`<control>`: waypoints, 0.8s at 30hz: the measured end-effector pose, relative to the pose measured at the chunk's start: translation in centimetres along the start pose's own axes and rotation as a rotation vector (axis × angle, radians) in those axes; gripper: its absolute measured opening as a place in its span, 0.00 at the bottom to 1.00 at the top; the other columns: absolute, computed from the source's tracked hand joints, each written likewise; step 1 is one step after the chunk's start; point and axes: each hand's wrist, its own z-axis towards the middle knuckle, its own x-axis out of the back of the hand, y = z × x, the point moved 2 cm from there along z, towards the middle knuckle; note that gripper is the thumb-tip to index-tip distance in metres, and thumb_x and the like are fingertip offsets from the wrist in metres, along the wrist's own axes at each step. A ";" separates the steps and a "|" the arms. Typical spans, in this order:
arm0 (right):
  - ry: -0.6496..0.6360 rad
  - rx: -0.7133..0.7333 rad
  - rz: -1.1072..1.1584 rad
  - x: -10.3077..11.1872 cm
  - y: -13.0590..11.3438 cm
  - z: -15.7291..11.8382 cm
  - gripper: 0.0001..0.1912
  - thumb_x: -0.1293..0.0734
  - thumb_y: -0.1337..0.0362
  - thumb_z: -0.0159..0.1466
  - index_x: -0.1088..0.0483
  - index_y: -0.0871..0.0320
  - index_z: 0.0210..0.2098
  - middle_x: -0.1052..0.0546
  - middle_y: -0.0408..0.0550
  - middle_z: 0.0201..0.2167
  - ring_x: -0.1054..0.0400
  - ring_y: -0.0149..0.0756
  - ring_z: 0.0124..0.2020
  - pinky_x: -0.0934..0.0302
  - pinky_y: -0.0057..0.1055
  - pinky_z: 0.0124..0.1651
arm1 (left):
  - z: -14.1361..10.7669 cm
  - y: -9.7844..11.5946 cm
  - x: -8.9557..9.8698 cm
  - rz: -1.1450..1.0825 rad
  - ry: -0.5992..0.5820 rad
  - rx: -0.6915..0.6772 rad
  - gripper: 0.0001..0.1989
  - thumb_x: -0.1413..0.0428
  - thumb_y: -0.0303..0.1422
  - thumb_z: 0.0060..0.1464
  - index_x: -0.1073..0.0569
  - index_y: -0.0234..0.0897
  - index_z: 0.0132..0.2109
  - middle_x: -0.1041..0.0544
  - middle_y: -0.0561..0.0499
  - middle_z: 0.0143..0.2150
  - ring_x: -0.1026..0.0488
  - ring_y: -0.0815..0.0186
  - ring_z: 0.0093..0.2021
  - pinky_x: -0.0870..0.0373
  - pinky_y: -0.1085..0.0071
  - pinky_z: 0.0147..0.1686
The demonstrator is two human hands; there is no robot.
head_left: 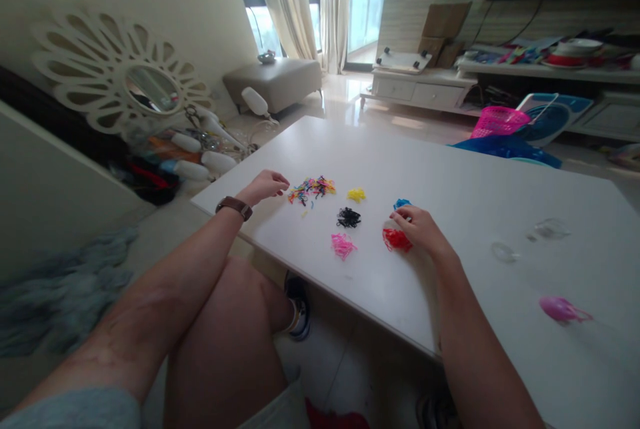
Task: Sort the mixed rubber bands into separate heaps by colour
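Note:
My left hand [269, 185] rests at the left edge of a mixed heap of small coloured rubber bands [314, 189], fingers slightly apart and nothing visible in them. Over a red pile of bands [397, 239], my right hand [416, 224] has its fingertips pinched together; whatever they hold is too small to make out. Just behind those fingers lies a blue pile [401, 204], partly hidden. Between the hands are a yellow pile [357, 194], a black pile [349, 218] and a pink pile [343, 246]. A few loose bands lie in front of the mixed heap.
All piles lie on a white table [380, 156]. On its right side are a clear round lid [505, 252], a clear container [551, 229] and a pink egg-shaped item [561, 309]. Beyond the table stand a pink basket [500, 122] and a grey bench [275, 82].

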 end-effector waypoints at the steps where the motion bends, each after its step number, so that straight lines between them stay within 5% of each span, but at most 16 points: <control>1: 0.014 0.008 -0.012 0.0 0.1 0.1 0.15 0.39 0.58 0.65 0.23 0.57 0.32 0.22 0.50 0.36 0.29 0.38 0.36 0.39 0.33 0.40 | 0.1 -0.4 -0.1 0.027 -0.011 0.009 0.11 0.35 0.33 0.37 0.21 0.32 0.32 0.23 0.48 0.27 0.27 0.67 0.27 0.34 0.73 0.26; 9: 0.029 0.022 -0.053 -0.4 0.6 0.2 0.16 0.39 0.58 0.67 0.22 0.58 0.33 0.22 0.50 0.35 0.30 0.37 0.34 0.40 0.32 0.40 | 0.5 -2.4 -1.1 0.145 -0.057 -0.043 0.16 0.33 0.32 0.30 0.19 0.33 0.34 0.22 0.50 0.30 0.31 0.69 0.26 0.37 0.75 0.24; 15: 0.023 0.019 -0.048 -0.4 0.5 0.2 0.15 0.38 0.58 0.66 0.22 0.58 0.33 0.22 0.50 0.34 0.30 0.37 0.34 0.40 0.32 0.40 | 1.2 -2.9 -2.0 0.215 -0.066 -0.048 0.11 0.34 0.32 0.32 0.20 0.34 0.29 0.23 0.50 0.25 0.31 0.68 0.25 0.39 0.75 0.23; 24: 0.009 0.006 -0.055 -0.3 0.2 0.0 0.15 0.38 0.58 0.67 0.22 0.57 0.33 0.21 0.50 0.34 0.29 0.37 0.35 0.40 0.31 0.40 | 1.2 -2.8 -0.5 0.177 0.024 0.039 0.12 0.33 0.37 0.36 0.23 0.33 0.25 0.26 0.49 0.20 0.32 0.69 0.23 0.40 0.74 0.23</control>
